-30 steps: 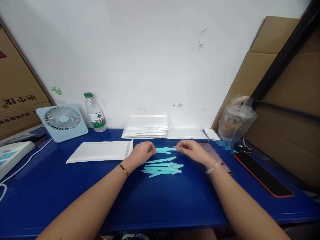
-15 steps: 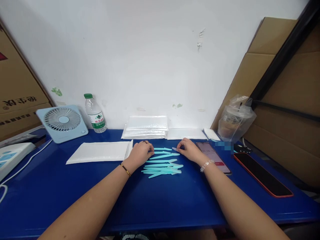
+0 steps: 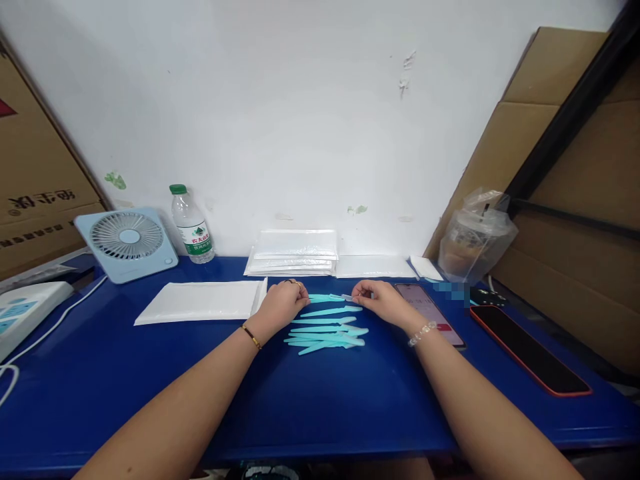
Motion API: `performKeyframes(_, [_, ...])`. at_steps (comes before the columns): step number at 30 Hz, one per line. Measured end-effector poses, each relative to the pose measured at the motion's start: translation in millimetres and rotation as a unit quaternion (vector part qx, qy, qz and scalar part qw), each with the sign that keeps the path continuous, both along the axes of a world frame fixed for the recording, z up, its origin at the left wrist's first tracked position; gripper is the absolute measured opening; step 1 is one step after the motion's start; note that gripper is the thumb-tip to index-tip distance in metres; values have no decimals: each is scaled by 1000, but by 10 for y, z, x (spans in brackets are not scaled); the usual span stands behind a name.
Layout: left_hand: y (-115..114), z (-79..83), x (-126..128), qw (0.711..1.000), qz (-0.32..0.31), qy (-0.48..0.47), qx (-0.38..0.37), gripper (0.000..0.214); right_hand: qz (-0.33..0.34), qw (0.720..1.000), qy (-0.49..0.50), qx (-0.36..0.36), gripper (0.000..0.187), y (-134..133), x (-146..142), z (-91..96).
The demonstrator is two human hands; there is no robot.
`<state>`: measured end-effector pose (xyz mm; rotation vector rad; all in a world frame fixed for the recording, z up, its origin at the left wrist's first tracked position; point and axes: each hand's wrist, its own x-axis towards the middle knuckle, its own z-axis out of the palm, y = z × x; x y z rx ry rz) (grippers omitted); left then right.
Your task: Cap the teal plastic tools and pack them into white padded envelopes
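Several thin turquoise plastic sticks lie side by side on the blue table. My left hand and my right hand each pinch one end of the farthest turquoise stick, holding it level just above the table. A gold bracelet sits on my left wrist, a bead bracelet on my right. A white padded envelope lies just left of my left hand.
A stack of white envelopes leans at the wall. A small blue fan and water bottle stand back left. Two phones lie right, behind them a bagged cup. Cardboard boxes flank both sides.
Both hands lowered a stick to the row half a second ago; now they hold the farthest stick by its ends, slightly raised. The pile has not shifted.
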<state>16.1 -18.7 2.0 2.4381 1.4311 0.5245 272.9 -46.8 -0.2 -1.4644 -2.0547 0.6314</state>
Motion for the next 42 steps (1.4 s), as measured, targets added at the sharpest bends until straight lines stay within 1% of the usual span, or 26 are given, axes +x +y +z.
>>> performKeyframes(8, [-32,-17,30,1000,-17,-17,-2,15,29,1000,2,-11,15,-24,-106,-3])
performKeyframes(15, [-14,21,-18,999,5,-33,-28,17,-9,1000,25,3,16,-38,47,70])
performKeyframes(18, [-2,-10,-17,998,0,-45,-39,19,-4,1000,21,-1,17,-37,18,59])
performKeyframes(23, [3,-81,15,997,-25,-56,-41,19,29,999,23,-2,17,-45,-102,31])
performKeyframes(26, [-3,-89,20,995,-46,-48,-76,22,40,999,12,-16,19,-28,-14,47])
performKeyframes(28, [0,-88,9,994,-53,-41,-87,24,9,1000,-3,10,19,4,139,55])
performKeyframes(30, [16,-94,-11,997,-42,-41,-55,26,-38,998,-31,48,20,43,317,44])
performKeyframes(31, [30,-101,-21,998,-34,-42,-26,26,-51,996,-48,52,22,62,394,31])
performKeyframes(32, [46,-112,-31,999,-26,-41,2,28,-54,995,-64,48,25,78,453,13])
performKeyframes(34, [85,-142,-45,999,-15,-31,39,32,-32,995,-86,29,27,101,508,-27])
performKeyframes(36, [120,-175,-46,999,-8,-16,42,29,-16,996,-93,13,20,114,485,-62])
performKeyframes(38, [142,-200,-36,1000,2,-5,29,20,-27,996,-82,1,11,123,415,-85])
performKeyframes(40, [150,-209,-20,1000,8,-3,18,13,-47,997,-54,-13,9,134,333,-103])
performKeyframes(42, [149,-206,-7,1000,9,-9,10,11,-52,998,-22,-21,11,150,261,-123])
